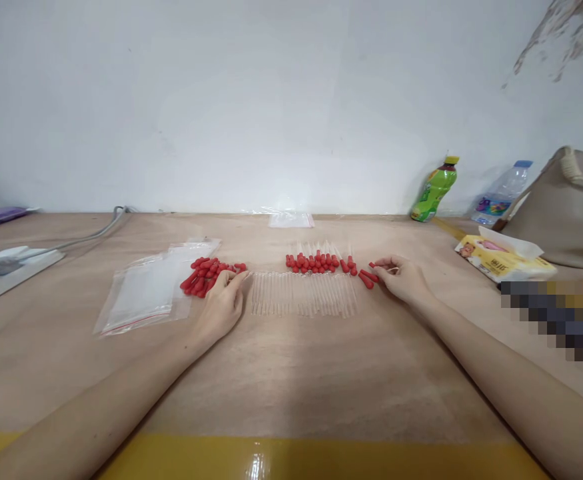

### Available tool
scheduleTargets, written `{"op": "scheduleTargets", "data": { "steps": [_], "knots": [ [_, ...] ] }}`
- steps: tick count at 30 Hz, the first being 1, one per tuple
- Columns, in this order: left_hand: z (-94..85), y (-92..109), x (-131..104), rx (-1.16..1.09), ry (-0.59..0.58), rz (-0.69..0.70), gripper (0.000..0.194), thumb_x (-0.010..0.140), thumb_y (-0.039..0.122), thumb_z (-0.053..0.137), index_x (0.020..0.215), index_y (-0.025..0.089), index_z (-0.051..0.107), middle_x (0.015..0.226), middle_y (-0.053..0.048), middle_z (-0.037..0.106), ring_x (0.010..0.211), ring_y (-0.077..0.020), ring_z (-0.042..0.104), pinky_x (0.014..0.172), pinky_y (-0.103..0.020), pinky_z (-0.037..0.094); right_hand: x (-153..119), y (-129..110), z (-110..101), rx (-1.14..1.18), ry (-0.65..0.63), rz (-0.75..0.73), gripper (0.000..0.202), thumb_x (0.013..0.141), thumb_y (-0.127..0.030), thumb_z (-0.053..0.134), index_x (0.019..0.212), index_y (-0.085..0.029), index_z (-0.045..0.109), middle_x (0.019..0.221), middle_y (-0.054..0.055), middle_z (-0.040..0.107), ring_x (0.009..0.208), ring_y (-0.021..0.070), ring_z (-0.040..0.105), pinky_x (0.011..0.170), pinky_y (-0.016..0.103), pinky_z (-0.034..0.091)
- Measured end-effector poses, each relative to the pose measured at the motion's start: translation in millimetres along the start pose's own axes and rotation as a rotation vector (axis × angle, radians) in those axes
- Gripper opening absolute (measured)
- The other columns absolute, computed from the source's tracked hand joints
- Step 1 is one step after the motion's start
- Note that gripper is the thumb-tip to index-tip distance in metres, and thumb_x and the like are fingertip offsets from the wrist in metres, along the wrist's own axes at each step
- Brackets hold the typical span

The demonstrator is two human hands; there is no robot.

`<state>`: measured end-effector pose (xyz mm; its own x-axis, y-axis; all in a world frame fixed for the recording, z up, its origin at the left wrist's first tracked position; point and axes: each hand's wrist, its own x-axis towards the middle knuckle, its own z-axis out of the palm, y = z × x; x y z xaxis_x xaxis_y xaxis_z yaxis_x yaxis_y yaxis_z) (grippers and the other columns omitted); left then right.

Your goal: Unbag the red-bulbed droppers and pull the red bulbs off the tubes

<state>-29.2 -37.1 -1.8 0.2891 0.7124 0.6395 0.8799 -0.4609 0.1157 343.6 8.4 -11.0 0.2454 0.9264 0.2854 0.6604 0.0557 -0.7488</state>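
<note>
My left hand [222, 301] is closed, thumb and fingertips together beside a pile of red rubber dropper bulbs [201, 275]. What is pinched there, if anything, is too small to make out. Just right of its fingertips, clear thin dropper tubes [304, 293] lie side by side in a long row. Beyond them rests a group of droppers with red bulbs [314, 262], their clear tubes pointing toward the wall. My right hand [396, 277] is closed at the right end of that group, a red bulb [372, 265] at its fingertips. Another loose red bulb [366, 279] lies close by.
Clear zip bags [144, 293] lie left of the bulb pile; another bag [291, 220] is by the wall. At right stand a green bottle [435, 190], a clear bottle [501, 193], a tissue pack [504, 259] and a beige bag [566, 207]. A power strip [31, 263] sits left.
</note>
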Motion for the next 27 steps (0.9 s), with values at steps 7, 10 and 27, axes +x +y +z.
{"op": "scheduleTargets", "data": {
  "steps": [7, 10, 27],
  "knots": [
    [-1.3, 8.9, 0.1, -0.109, -0.035, -0.017, 0.028, 0.085, 0.024, 0.041, 0.108, 0.016, 0.055, 0.093, -0.007, 0.055, 0.085, -0.0185, 0.056, 0.073, -0.033, 0.05, 5.5, 9.0, 3.3, -0.042, -0.09, -0.077, 0.026, 0.072, -0.038, 0.055, 0.081, -0.016, 0.066, 0.074, 0.005, 0.067, 0.063, 0.015, 0.058, 0.057, 0.025, 0.044],
    [-3.7, 12.1, 0.5, -0.141, -0.049, -0.029, 0.027, 0.085, 0.027, 0.042, 0.106, 0.016, 0.056, 0.093, -0.006, 0.056, 0.082, -0.0178, 0.057, 0.075, -0.033, 0.05, 7.3, 11.2, 3.9, -0.051, -0.111, -0.08, 0.03, 0.074, -0.04, 0.052, 0.085, -0.017, 0.068, 0.076, 0.004, 0.068, 0.063, 0.0153, 0.058, 0.058, 0.026, 0.043],
    [-7.6, 8.4, 3.8, -0.223, -0.039, -0.031, 0.029, 0.089, 0.025, 0.033, 0.108, 0.016, 0.054, 0.1, -0.008, 0.057, 0.096, -0.019, 0.055, 0.085, -0.036, 0.046, 16.0, -21.0, 12.2, -0.088, -0.111, -0.137, 0.041, 0.068, -0.053, 0.057, 0.08, -0.016, 0.069, 0.05, 0.001, 0.06, 0.046, 0.0123, 0.053, 0.044, 0.022, 0.036]
  ]
}}
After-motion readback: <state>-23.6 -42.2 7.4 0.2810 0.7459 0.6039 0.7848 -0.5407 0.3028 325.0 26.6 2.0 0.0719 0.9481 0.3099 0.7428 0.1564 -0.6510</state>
